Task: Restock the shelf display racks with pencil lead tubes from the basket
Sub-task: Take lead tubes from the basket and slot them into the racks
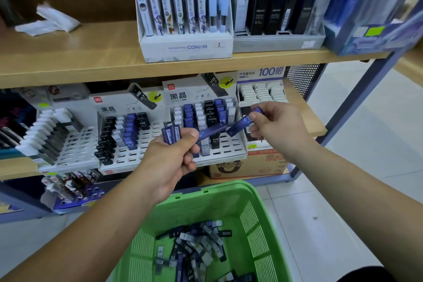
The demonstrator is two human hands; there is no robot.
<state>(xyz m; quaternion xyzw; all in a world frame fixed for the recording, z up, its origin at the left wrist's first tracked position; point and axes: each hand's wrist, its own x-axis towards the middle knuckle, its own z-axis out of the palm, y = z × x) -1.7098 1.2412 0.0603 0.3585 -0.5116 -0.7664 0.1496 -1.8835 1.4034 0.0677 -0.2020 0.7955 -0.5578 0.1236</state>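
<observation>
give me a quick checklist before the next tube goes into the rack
1. Grip: right hand pinches one blue tube: ok.
2. Stock in hand: left hand holds spare tubes: ok.
3. Room: rack has empty front slots: ok.
4. Tube upright for a slot: not ok, it is tilted.
5. Label matches the rack's: cannot tell, blurred.
6. Supply: basket holds more tubes: ok.

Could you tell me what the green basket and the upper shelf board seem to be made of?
The green basket looks like moulded plastic: glossy, uniform colour, slotted walls. The upper shelf board appears wood or wood-look laminate: matt, tan, faint grain.
</observation>
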